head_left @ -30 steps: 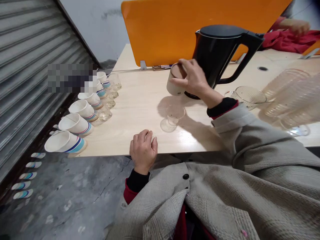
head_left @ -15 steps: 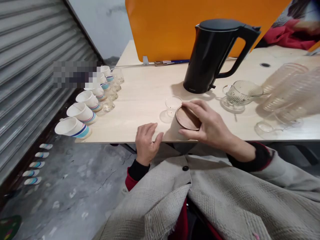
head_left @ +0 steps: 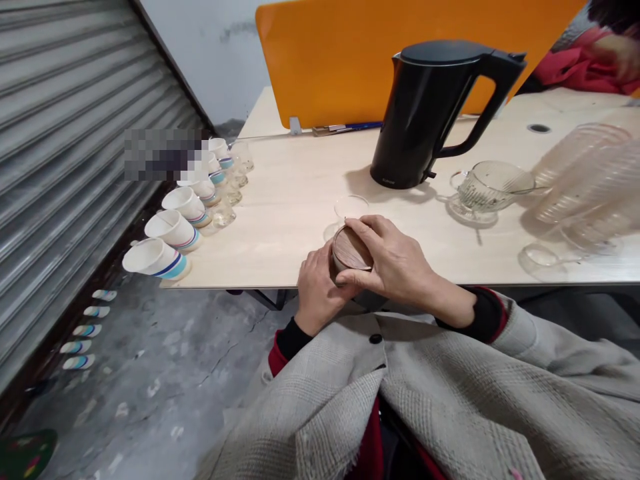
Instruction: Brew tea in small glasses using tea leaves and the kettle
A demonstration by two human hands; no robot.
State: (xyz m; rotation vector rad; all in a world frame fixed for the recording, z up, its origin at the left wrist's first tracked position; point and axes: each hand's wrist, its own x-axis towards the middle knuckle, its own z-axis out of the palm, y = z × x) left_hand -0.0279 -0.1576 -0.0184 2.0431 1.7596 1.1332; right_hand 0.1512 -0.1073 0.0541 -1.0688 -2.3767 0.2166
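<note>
While the left hand (head_left: 323,287) and right hand (head_left: 397,263) are clamped round the canister (head_left: 353,249), front-left of the kettle (head_left: 425,120), a glass cup (head_left: 500,179) holding green bits (head_left: 480,200) stands right of the kettle; paper cups (head_left: 171,229) line the table (head_left: 290,200) well to its left, an orange screen (head_left: 330,60) behind.

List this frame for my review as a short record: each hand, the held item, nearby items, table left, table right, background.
Left-hand grip: around the canister's near-left side
Right-hand grip: thumb and fingers at the lid's edge
Held item: canister, round wood-grain lid on top; body mostly hidden
Just behind it: clear cup, partly hidden
Table left: row of white paper cups with coloured bands
Table right: black kettle, ribbed glass cup with handle, stacked clear plastic cups
Background: orange partition
</note>
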